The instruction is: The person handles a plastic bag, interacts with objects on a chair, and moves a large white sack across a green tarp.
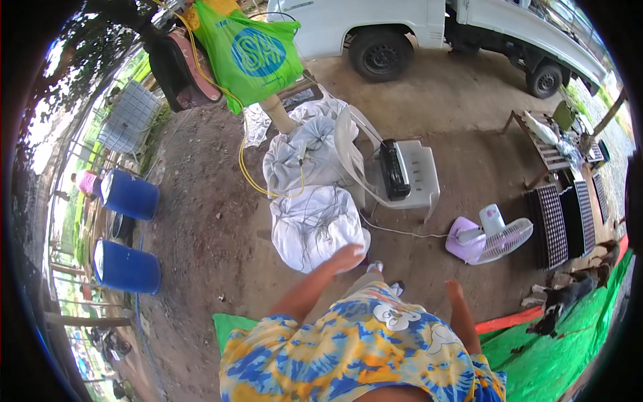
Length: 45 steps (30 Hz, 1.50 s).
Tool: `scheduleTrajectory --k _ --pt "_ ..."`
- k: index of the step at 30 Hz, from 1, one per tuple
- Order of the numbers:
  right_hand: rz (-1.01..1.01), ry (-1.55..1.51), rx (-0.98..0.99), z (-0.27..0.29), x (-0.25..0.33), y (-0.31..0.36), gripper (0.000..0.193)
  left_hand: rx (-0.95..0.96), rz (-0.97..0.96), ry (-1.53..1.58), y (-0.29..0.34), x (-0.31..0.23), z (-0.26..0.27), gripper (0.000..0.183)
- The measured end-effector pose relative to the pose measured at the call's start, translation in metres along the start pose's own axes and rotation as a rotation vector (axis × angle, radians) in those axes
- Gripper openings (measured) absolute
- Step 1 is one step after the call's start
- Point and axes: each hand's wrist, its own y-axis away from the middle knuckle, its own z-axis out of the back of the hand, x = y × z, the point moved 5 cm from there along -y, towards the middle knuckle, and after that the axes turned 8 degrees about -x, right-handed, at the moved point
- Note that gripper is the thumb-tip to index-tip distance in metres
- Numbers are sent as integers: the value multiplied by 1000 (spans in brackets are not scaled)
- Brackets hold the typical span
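Note:
My left hand [349,255] hangs in front of the near edge of a white sack [315,224]. It is blurred, and whether it touches the sack I cannot tell. A second full white sack [308,151], tied at its top, stands just behind. My right hand [454,288] hangs low at my right side over the ground, nearest to a standing fan [492,234] with a pink-purple base; its fingers are not distinct. A yellow cord [249,175] and a thin pale cord run across the sacks. No held thing shows in either hand.
A white plastic chair [422,171] bears a black radio-like box [394,171]. A green bag [251,57] stands at the back. Blue barrels [127,266] are at left, a white truck [402,17] behind. A green tarp [556,348] and dark animals [569,288] lie right.

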Motion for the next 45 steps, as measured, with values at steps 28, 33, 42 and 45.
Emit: scheduleTrajectory --k 28,33,42,45 --pt "173 237 -129 125 71 -85 19 -957 103 -1409 -391 -83 589 18" --pt "292 217 -92 142 98 -119 13 -864 -34 -1471 -336 -113 560 15" --pt "420 -42 -385 213 149 -207 27 -1135 -330 -1244 -217 -151 513 16" --pt "260 -121 -148 272 251 -187 30 -1127 -263 -1246 -177 -135 514 19"
